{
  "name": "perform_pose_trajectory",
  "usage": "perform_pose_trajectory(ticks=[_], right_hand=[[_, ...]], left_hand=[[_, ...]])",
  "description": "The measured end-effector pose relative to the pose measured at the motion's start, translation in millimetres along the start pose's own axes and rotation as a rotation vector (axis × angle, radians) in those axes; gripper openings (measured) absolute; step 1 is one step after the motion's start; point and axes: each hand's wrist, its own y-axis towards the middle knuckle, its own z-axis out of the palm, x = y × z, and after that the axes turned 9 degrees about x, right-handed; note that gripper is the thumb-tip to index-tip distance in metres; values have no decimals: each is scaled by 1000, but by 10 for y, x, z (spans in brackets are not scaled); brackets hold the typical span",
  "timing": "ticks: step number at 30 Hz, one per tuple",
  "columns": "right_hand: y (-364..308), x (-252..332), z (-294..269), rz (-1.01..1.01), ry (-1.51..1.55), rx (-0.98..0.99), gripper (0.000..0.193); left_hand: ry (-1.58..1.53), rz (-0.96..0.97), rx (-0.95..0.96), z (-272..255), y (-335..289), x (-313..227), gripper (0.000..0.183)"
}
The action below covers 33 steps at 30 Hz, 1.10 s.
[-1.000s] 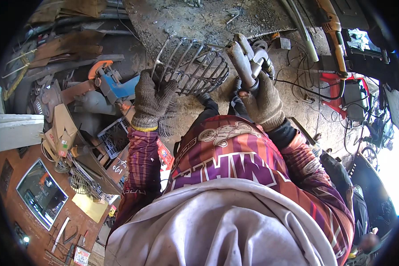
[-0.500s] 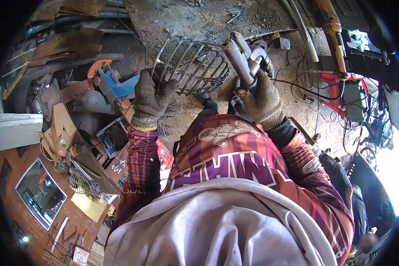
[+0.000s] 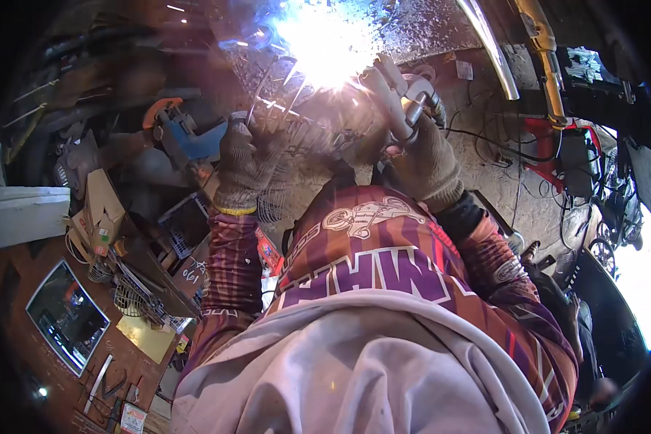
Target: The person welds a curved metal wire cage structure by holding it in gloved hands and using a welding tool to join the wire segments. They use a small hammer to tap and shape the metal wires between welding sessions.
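Note:
My gloved left hand (image 3: 247, 163) is closed on the near left side of a cage-like metal bar grille (image 3: 304, 132). In my gloved right hand (image 3: 428, 165) is a welding torch (image 3: 385, 100) with thick grey tubular parts, its front end toward the grille's far side. A blinding white-blue welding arc (image 3: 327, 54) burns there, throwing sparks and some bluish smoke. The glare hides the exact weld spot and much of the grille's far edge. Both knitted gloves look brownish grey.
A blue and orange clamp-like tool (image 3: 192, 137) stands left of my left hand. A brown board (image 3: 43, 318) at lower left holds a framed glass piece and hand tools. Cables (image 3: 495, 148) and a red-black machine (image 3: 557, 155) lie to the right. A long yellowish bar (image 3: 546, 61) rises at far right.
A bright arc with sparks has appeared at the grille's far side. The rest of the scene looks darker. Both hands have stayed nearly in place.

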Motion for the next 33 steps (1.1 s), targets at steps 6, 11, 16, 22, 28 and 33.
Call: perform_pose_trajectory(ticks=[6, 11, 16, 22, 28, 33], right_hand=[[29, 160, -100, -335, -164, -78, 69], [55, 8, -1, -359, -286, -150, 68], [76, 36, -22, -407, -216, -220, 62], [13, -253, 146, -230, -45, -231, 65], [-55, -114, 88, 21, 114, -121, 67], [-83, -116, 116, -41, 81, -140, 64]], left_hand=[[266, 201, -210, 175, -201, 491, 44], [146, 158, -219, 79, -268, 419, 45], [47, 148, -220, 69, -253, 378, 46], [-227, 247, -169, 34, -55, 136, 48], [-396, 349, -98, 158, 78, 104, 50], [-676, 126, -27, 83, 66, 33, 54]])
